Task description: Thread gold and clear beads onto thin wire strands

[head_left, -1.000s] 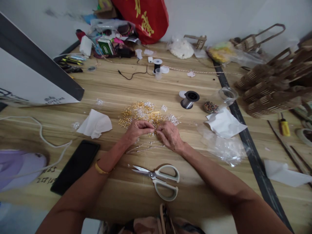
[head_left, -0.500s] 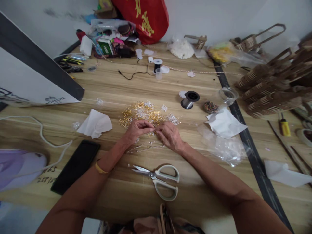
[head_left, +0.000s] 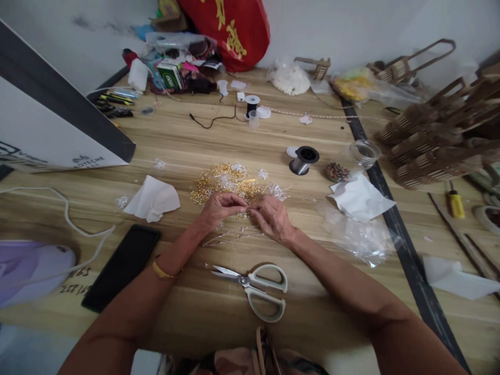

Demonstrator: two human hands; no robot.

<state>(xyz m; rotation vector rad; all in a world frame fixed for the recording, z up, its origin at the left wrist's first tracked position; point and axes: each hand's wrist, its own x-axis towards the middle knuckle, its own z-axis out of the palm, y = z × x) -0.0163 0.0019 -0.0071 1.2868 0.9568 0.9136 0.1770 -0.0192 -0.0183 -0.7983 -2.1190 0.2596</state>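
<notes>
My left hand (head_left: pixel 220 210) and my right hand (head_left: pixel 272 216) meet fingertip to fingertip over the table, each closed in a pinch. Whatever lies between the fingertips is too small to make out. Just beyond them spreads a pile of gold and silver beads (head_left: pixel 222 179), with thin silver pins (head_left: pixel 277 191) at its right side. A thin silver chain (head_left: pixel 230 238) lies on the wood below my hands. Closer to my body rest white-handled scissors (head_left: pixel 250 286), their blades slightly apart and pointing left.
A black phone (head_left: pixel 122 268) and white paper (head_left: pixel 153 199) lie to the left, near a large box (head_left: pixel 58 125). On the right are a wire spool (head_left: pixel 303 160), a tipped jar of beads (head_left: pixel 351 159), a clear plastic bag (head_left: pixel 367 242) and brown woven baskets (head_left: pixel 425 140).
</notes>
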